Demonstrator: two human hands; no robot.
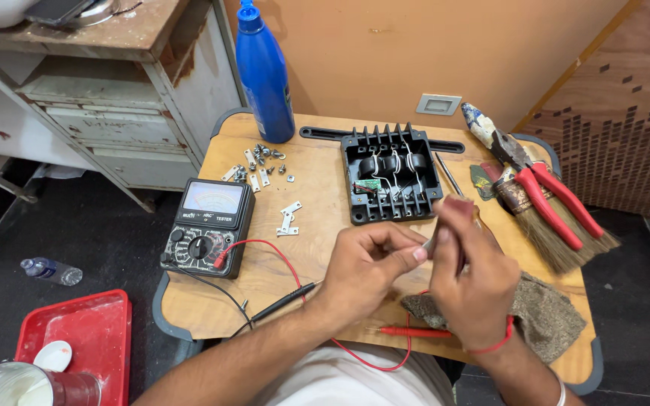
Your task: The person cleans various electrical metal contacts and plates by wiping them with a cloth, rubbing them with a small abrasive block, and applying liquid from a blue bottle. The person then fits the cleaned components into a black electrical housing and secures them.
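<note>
Hands are pinched together over the wooden table: left hand and right hand both grip one small whitish piece, too tiny to identify. It sits just in front of the open black box; multimeter sits off left.

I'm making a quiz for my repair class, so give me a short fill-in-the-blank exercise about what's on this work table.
1. The tall bottle at the back of the table is ____.
2. The pliers lying on the brush have ____ handles.
3. The black box with coils sits to the ____ of the meter.
4. Both hands, left hand and right hand, pinch a small ____ piece.

Missing words: blue; red; right; metal
</note>
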